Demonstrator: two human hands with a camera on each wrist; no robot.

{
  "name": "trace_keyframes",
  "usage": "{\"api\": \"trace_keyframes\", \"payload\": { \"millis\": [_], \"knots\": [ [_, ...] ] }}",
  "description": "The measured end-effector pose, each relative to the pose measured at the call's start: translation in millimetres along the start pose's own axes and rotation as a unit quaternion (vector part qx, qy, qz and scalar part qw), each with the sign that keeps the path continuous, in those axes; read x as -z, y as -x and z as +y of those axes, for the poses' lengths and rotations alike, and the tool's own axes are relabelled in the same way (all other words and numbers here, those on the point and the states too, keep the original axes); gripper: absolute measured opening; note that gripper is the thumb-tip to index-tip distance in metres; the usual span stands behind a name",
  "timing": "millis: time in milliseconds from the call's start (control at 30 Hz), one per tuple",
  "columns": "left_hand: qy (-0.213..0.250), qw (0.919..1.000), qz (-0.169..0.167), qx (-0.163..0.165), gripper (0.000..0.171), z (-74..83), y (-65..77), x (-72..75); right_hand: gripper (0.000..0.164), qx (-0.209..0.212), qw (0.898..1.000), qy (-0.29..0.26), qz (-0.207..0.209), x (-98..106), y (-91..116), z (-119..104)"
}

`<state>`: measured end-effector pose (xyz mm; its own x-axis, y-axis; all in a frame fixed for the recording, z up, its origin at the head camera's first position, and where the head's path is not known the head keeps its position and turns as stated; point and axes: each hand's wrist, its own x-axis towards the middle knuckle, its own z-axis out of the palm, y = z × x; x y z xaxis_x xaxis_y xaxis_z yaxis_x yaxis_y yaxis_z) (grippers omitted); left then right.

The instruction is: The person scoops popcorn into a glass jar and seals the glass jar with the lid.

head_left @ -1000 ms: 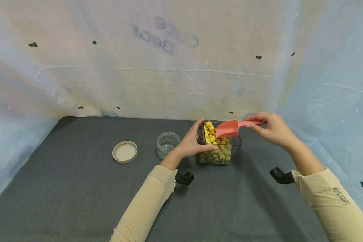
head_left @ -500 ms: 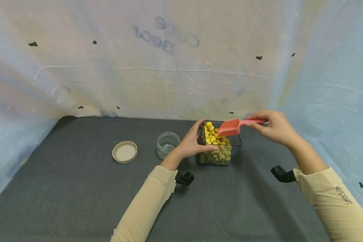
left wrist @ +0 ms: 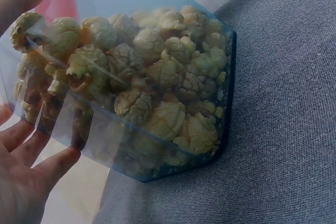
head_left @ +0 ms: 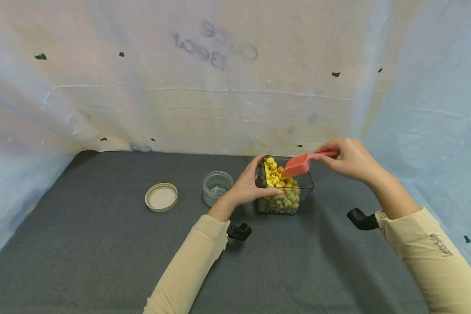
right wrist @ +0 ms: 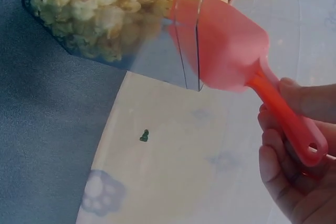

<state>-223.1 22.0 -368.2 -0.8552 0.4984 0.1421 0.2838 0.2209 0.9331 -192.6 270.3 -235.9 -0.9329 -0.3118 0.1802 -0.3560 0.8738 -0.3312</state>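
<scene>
A clear square-rimmed container [head_left: 306,189] filled with yellow popcorn [head_left: 274,174] stands on the grey table. My left hand [head_left: 248,186] grips it around the left side, thumb along the near wall and fingers at the far left. In my right hand [head_left: 347,159] the handle of a pink scoop [head_left: 296,165] is pinched between thumb and fingers. The scoop slants down to the left, its front edge inside the container at the popcorn. Through the clear wall, the right wrist view shows the scoop's blade [right wrist: 220,45] crossing the rim.
Left of the container stands a glass jar [head_left: 216,187] without a lid, partly behind my left hand. Farther left a round cream lid [head_left: 161,197] lies on the grey cloth [head_left: 102,244]. A pale plastic sheet [head_left: 227,113] hangs behind the table and along both sides.
The scoop has tilted more steeply, and my right hand has risen slightly. My left hand and the container stay in place.
</scene>
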Motion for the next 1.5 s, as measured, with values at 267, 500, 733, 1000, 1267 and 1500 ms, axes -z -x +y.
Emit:
{"api": "trace_keyframes", "payload": {
  "millis": [267,500,733,1000,1267,1500],
  "knots": [
    [0.001,1.0000,0.004,0.002,0.103,-1.5,1.0,0.0,0.025,-0.009,1.000,-0.018,-0.012,-13,-2,7],
    [-0.006,1.0000,0.007,0.001,0.103,-2.4,1.0,0.8,0.027,-0.031,0.998,-0.055,0.001,-26,1,22],
    [-0.004,1.0000,0.008,0.001,0.104,-1.5,1.8,1.2,0.028,-0.011,0.995,-0.095,0.015,-46,5,28],
    [-0.007,0.9999,0.010,0.008,0.104,-0.6,2.7,1.6,0.024,0.019,0.990,-0.129,0.051,-62,4,36],
    [-0.002,0.9999,0.007,0.010,0.105,0.6,2.2,1.7,0.025,0.019,0.984,-0.171,0.053,-68,6,44],
    [0.002,0.9999,0.006,0.012,0.104,-0.7,0.8,1.4,0.025,0.006,0.982,-0.182,0.050,-71,7,45]
  ]
}}
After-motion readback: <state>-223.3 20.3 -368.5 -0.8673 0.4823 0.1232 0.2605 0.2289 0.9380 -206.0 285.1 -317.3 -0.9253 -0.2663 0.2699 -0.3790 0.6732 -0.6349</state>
